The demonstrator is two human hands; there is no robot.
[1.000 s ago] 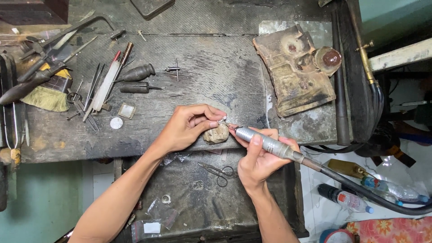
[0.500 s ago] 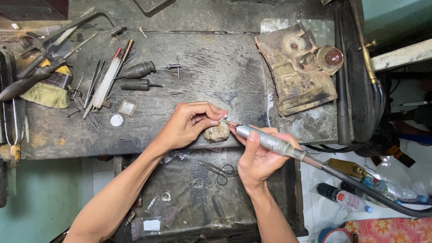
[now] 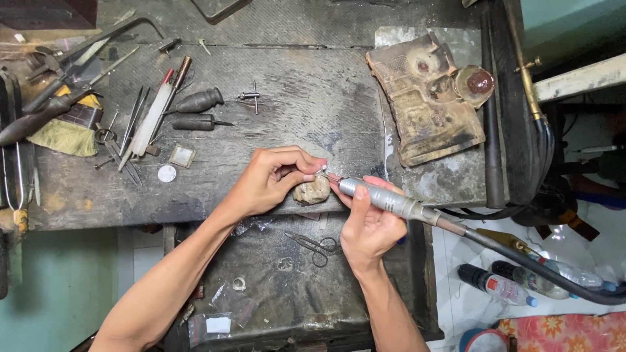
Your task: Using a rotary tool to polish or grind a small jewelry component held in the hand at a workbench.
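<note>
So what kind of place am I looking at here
Most likely a jeweller's or small metalworker's bench. The right hand holds a rotary handpiece with a flexible shaft, the left hand pinches a tiny piece at its tip, and gravers and files lie across the scarred worktop.

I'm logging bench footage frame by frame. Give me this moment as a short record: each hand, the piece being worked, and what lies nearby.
left hand: pinches a tiny pale piece at its fingertips, over a tan lump
right hand: grips a grey rotary handpiece, tip at the pinched piece
hose: runs off from handpiece to the right
scissors: on the lower tray
workbench: dark, worn, hand tools at left
</note>
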